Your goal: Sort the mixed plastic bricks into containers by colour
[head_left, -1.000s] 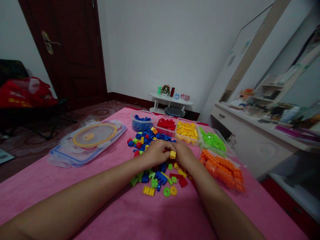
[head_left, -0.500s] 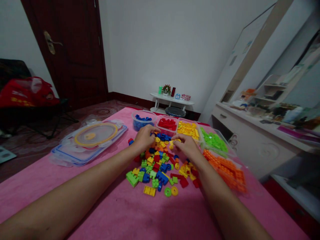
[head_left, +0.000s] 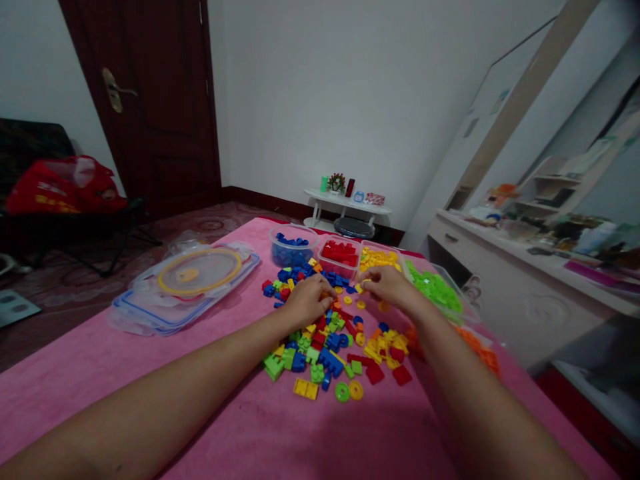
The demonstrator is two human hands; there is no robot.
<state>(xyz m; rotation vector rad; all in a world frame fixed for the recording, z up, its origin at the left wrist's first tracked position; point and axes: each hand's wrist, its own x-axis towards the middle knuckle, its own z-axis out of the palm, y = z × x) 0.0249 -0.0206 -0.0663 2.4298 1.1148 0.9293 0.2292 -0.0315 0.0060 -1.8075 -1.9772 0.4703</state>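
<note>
A heap of mixed toy building bricks (head_left: 320, 340) in red, blue, green, yellow and orange lies on the pink cloth. My left hand (head_left: 311, 300) is down in the heap, its fingers curled together over the bricks. An orange piece shows by its fingertips, but what they hold is hidden. To its right, my right hand (head_left: 387, 285) is closed in a pinch, with a yellow brick (head_left: 364, 285) at the fingertips. That hand hovers in front of the tub of yellow bricks (head_left: 379, 259). Small round yellow pieces (head_left: 361, 305) lie between the two hands.
Behind the heap stand a round tub of blue bricks (head_left: 293, 252) and a tub of red bricks (head_left: 340, 253). Green bricks (head_left: 434, 288) and orange bricks (head_left: 480, 350) fill tubs at the right. Stacked clear lids (head_left: 200, 283) lie left. A dresser (head_left: 485, 273) stands beyond.
My left hand has moved nearer and rightward, deeper into the heap. My right hand has shifted right, toward the yellow tub, with a yellow brick in its fingers. The view has shifted slightly.
</note>
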